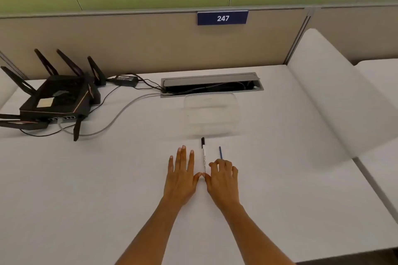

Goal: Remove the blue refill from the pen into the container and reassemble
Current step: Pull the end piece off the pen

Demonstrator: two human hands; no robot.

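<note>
**A:** only the head view to go on here. Just below the middle of the frame the pen [203,157] lies flat on the white desk [86,178], black cap end pointing up-frame toward the clear container [210,114]. The blue refill [220,153] lies just right of the pen, roughly parallel, its lower end tucked under the right hand [223,180]. So the refill looks already out of the pen but not in the container yet

**B:** what are the hands doing though?

**A:** left hand [181,176] is flat on the desk, fingers straight and a bit spread, holding nothing. Right hand is curled, fingertips down on the refill's near end. Can't tell if it's actually pinching it or only resting on top. The two thumbs meet at the pen's lower end

**B:** so how would you do the next bit?

**A:** my guess is the step in hand is picking up the refill. It's thin and lying flat, so I'd roll it a little with the fingertips to get a thumb under, then pinch it near the middle so it doesn't flick away. Lift it clear of the pen so the barrel doesn't roll, then carry it up-frame and drop it over the container's near rim. The walls are see-through and blurry, so aim for the centre

**B:** and the router [58,99] at left?

**A:** well apart, not an issue
</note>
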